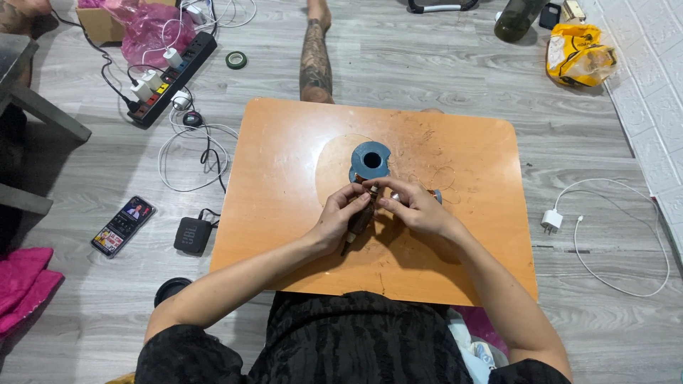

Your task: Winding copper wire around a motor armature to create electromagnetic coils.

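Over the middle of a low orange table [284, 163], my left hand [337, 215] grips a small dark cylindrical part [360, 220], brown and metallic, with a thin shaft sticking out below. My right hand [414, 206] pinches at the top end of the same part, fingertips meeting those of the left hand. Just beyond the hands stands a blue-grey plastic spool [371, 160] with a dark centre hole. Thin copper wire [445, 178] loops loosely on the table to the right of the spool.
On the grey floor lie a phone [122, 225], a small black speaker [193, 235], a power strip [171, 78] with plugs and cables, a tape roll [236, 60], a white charger [551, 220] and a yellow bag [578, 55]. Another person's tattooed leg [315, 57] stretches beyond the table.
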